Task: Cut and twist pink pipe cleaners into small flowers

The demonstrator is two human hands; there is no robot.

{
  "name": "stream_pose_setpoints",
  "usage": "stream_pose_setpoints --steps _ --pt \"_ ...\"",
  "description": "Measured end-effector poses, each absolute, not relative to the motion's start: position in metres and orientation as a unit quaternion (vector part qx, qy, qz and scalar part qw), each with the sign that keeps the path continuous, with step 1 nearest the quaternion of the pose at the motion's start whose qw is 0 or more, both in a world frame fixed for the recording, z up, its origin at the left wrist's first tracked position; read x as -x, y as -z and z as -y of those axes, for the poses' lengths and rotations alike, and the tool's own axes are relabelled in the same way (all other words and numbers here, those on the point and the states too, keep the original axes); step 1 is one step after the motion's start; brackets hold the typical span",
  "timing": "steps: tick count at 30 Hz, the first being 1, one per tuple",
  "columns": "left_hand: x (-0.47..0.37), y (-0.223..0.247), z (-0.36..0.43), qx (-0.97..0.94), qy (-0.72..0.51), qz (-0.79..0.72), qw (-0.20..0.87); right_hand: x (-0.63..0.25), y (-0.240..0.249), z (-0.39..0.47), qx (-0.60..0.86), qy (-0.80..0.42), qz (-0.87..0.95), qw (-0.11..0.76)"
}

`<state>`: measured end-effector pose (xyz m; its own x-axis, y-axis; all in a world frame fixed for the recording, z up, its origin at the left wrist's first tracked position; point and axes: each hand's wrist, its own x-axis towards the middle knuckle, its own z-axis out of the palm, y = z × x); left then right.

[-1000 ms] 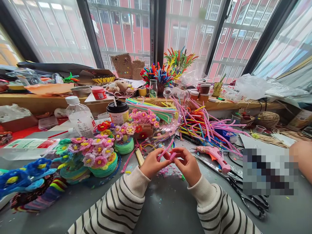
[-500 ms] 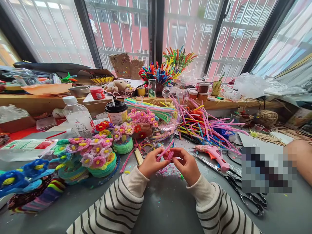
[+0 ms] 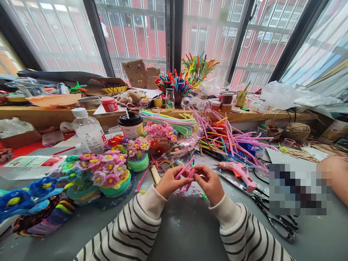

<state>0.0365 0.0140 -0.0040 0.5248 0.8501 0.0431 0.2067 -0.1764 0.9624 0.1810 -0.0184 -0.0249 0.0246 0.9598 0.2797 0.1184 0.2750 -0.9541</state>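
Note:
Between my fingertips is a pink pipe cleaner (image 3: 187, 167), partly bent, with one end sticking up. My left hand (image 3: 172, 182) pinches it between thumb and fingers. Closed on its bent part from the other side is my right hand (image 3: 208, 183). Both hands hang just above the grey table (image 3: 187, 232). Pink scraps (image 3: 194, 189) lie beneath them. To the right of my right hand rest a pink glue gun (image 3: 236, 173) and black-handled scissors (image 3: 272, 214). Pipe-cleaner flowers (image 3: 110, 166) in round coiled pots stand left of my left hand.
Loose pipe cleaners (image 3: 231, 139) pile up behind my hands. A plastic bottle (image 3: 87, 132) and a lidded cup (image 3: 131, 127) stand at the back left. A wooden ledge (image 3: 130, 112) full of jars runs below the window. Another person's arm (image 3: 335, 177) reaches in at the right edge.
My fingers have shifted slightly on the pink pipe cleaner, and part of it now points down below my fingertips. The hands stay in nearly the same place.

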Motion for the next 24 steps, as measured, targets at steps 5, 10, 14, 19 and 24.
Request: stream_pose_setpoints --steps 5,10,14,19,24 --pt "-0.0367 0.0012 -0.0129 -0.687 -0.301 -0.356 0.558 -0.1810 0.0236 0.0173 0.444 -0.412 0.564 0.562" --pt "-0.0366 0.0020 -0.0119 -0.686 -0.298 -0.362 0.556 -0.1807 0.0216 0.0177 0.449 -0.413 0.574 0.546" --pt "-0.0359 0.0066 -0.0139 -0.709 -0.297 -0.362 0.528 -0.1812 0.0227 0.0178 0.475 -0.390 0.591 0.522" --pt "-0.0343 0.0088 -0.0151 -0.710 -0.301 -0.367 0.521 -0.1825 0.0260 0.0170 0.477 -0.376 0.600 0.521" --pt "-0.0358 0.0059 -0.0140 -0.674 -0.311 -0.366 0.561 -0.1835 0.0274 0.0161 0.457 -0.416 0.563 0.548"
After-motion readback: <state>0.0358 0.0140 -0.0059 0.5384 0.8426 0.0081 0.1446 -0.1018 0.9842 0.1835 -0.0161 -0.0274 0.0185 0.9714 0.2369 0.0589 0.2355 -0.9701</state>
